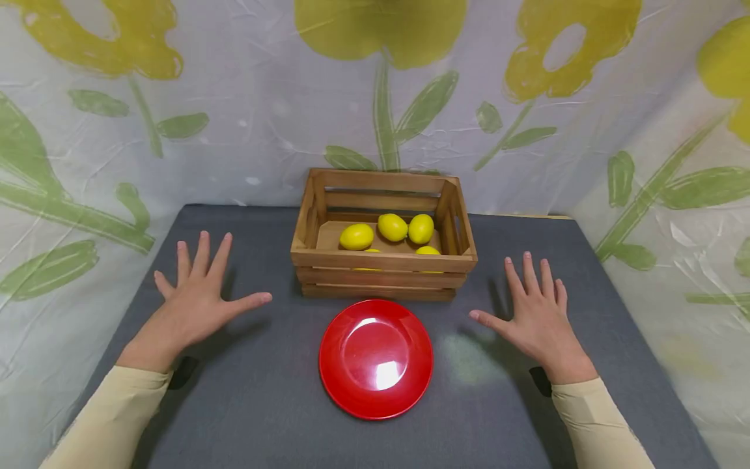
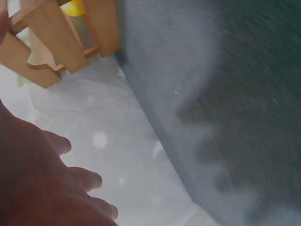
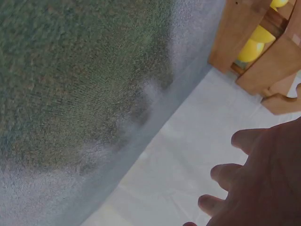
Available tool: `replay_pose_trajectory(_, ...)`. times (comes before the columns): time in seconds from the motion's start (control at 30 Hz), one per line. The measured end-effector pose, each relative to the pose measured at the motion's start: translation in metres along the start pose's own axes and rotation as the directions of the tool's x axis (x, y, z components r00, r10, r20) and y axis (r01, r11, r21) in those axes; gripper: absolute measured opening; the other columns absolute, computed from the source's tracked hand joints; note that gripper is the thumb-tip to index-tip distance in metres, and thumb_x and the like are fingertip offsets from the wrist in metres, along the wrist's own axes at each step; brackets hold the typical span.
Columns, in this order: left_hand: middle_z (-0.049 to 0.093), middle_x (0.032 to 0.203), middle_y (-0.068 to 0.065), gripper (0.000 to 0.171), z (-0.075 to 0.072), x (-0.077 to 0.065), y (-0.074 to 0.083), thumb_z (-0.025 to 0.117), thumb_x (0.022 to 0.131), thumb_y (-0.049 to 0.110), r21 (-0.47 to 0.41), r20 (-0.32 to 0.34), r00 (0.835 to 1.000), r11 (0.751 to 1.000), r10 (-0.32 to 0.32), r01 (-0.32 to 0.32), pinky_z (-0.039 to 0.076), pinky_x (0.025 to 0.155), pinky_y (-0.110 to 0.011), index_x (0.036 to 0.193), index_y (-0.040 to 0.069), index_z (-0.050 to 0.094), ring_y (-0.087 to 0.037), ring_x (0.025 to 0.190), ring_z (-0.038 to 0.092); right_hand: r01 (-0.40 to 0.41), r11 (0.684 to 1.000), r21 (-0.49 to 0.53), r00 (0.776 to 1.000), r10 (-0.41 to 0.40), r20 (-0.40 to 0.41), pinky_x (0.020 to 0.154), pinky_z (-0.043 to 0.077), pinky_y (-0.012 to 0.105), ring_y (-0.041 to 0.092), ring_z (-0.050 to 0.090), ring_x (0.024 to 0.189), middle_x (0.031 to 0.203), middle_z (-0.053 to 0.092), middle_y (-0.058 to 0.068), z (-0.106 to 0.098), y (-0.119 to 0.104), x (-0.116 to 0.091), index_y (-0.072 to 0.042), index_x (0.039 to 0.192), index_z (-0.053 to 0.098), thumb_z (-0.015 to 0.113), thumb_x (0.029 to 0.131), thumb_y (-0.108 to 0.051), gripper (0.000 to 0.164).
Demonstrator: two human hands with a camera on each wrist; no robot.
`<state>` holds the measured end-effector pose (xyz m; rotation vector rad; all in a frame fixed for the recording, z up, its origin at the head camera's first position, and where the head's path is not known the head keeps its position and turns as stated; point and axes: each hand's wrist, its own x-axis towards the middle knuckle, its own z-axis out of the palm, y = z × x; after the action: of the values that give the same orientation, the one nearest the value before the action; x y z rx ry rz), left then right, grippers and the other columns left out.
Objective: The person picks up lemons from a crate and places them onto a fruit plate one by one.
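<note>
The left hand [image 1: 196, 301] and the right hand [image 1: 540, 324] have their fingers spread. Between the thumbs, slightly behind their tips, lies a red plate [image 1: 375, 358]; between both hands' fingertips, a slatted wooden crate [image 1: 381, 262] contains lemons [image 1: 356, 237].

Pale, creased sheeting [image 1: 263, 85] painted with large yellow flowers [image 1: 381, 29], green stems [image 1: 383, 111] and leaves [image 1: 429, 106] rises behind a dark gray tabletop [image 1: 246, 404] and flanks it on both sides. Small white spots [image 1: 252, 180] dot the backdrop, while a pale patch [image 1: 469, 365] lightens the surface right of center.
</note>
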<state>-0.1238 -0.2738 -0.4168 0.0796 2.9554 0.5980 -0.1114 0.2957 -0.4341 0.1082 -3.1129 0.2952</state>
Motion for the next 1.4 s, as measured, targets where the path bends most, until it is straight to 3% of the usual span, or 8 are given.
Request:
replay_pose_trajectory(0.4,-0.030,0.177,0.006,0.110,-0.009,0.014,0.030,0.056,0.099,0.078,-0.283,0.074,0.996,0.959,0.054,-0.031,-0.005,0.117,-0.089,0.168,0.040,-0.022,-0.041,0.164,-0.031,0.043,0.998,0.035,0.999,-0.043,-0.001,0.125,0.010,0.079,0.054,0.002,0.165,0.182,0.001,0.023,0.001,-0.002,-0.001,-0.014,0.175,0.014,0.063,0.088,-0.085,0.123)
replay_pose_trajectory(0.6,-0.013,0.182,0.003,0.093,-0.001,0.033,0.053,0.040,0.107,0.074,-0.442,0.095,0.990,0.895,0.106,-0.053,0.005,0.127,-0.079,0.172,0.035,-0.014,-0.040,0.169,-0.011,0.080,0.992,0.095,0.997,-0.081,0.002,0.122,0.014,0.082,0.052,0.005,0.166,0.183,0.002,0.020,-0.005,-0.005,0.000,-0.017,0.176,0.014,0.064,0.093,-0.079,0.115)
replay_pose_trajectory(0.7,-0.004,0.184,0.001,0.084,0.003,0.044,0.065,0.027,0.110,0.073,-0.562,0.103,0.984,0.825,0.147,-0.064,0.007,0.131,-0.073,0.175,0.030,-0.005,-0.035,0.171,-0.003,0.105,0.985,0.134,0.994,-0.107,0.008,0.121,0.015,0.082,0.050,0.005,0.166,0.183,0.003,0.019,-0.012,-0.007,0.004,-0.017,0.176,0.013,0.063,0.097,-0.074,0.109)
replay_pose_trajectory(0.8,0.000,0.184,-0.004,0.086,0.007,0.053,0.076,0.017,0.108,0.076,-0.686,0.121,0.979,0.727,0.162,-0.035,0.010,0.131,-0.074,0.176,0.026,0.000,-0.035,0.171,0.000,0.147,0.976,0.159,0.989,-0.145,-0.023,0.121,0.017,0.082,0.049,0.009,0.166,0.182,0.008,0.020,-0.023,-0.011,0.010,-0.016,0.175,0.016,0.064,0.100,-0.068,0.103)
replay_pose_trajectory(0.93,0.002,0.184,-0.012,0.091,0.015,0.060,0.085,0.014,0.106,0.079,-0.826,0.143,0.977,0.563,0.158,0.030,0.013,0.127,-0.078,0.176,0.022,0.001,-0.043,0.169,0.004,0.202,0.965,0.166,0.979,-0.192,-0.074,0.123,0.021,0.079,0.049,0.016,0.165,0.182,0.015,0.019,-0.043,-0.018,0.020,-0.016,0.175,0.021,0.065,0.102,-0.064,0.097)
replay_pose_trajectory(1.07,-0.003,0.183,-0.012,0.093,0.023,0.064,0.089,0.019,0.106,0.078,-0.894,0.140,0.978,0.445,0.154,0.058,0.014,0.128,-0.078,0.175,0.022,-0.006,-0.043,0.168,0.006,0.232,0.963,0.137,0.972,-0.224,-0.075,0.125,0.024,0.074,0.048,0.022,0.164,0.181,0.020,0.018,-0.067,-0.030,0.029,-0.016,0.174,0.024,0.065,0.102,-0.063,0.095)
replay_pose_trajectory(1.2,-0.001,0.183,-0.012,0.091,0.027,0.068,0.090,0.023,0.106,0.077,-0.902,0.148,0.980,0.424,0.130,0.080,0.017,0.129,-0.074,0.175,0.025,-0.007,-0.040,0.168,0.010,0.249,0.962,0.109,0.968,-0.245,-0.049,0.126,0.027,0.071,0.047,0.027,0.162,0.180,0.025,0.016,-0.093,-0.047,0.040,-0.016,0.173,0.027,0.064,0.102,-0.064,0.094)
replay_pose_trajectory(1.4,0.000,0.183,-0.014,0.090,0.031,0.071,0.094,0.027,0.107,0.074,-0.869,0.202,0.975,0.476,0.094,0.134,0.013,0.131,-0.071,0.175,0.024,-0.005,-0.039,0.168,0.010,0.284,0.954,0.093,0.959,-0.284,-0.007,0.126,0.029,0.070,0.044,0.033,0.160,0.178,0.032,0.012,-0.123,-0.080,0.058,-0.020,0.173,0.029,0.061,0.101,-0.070,0.093)
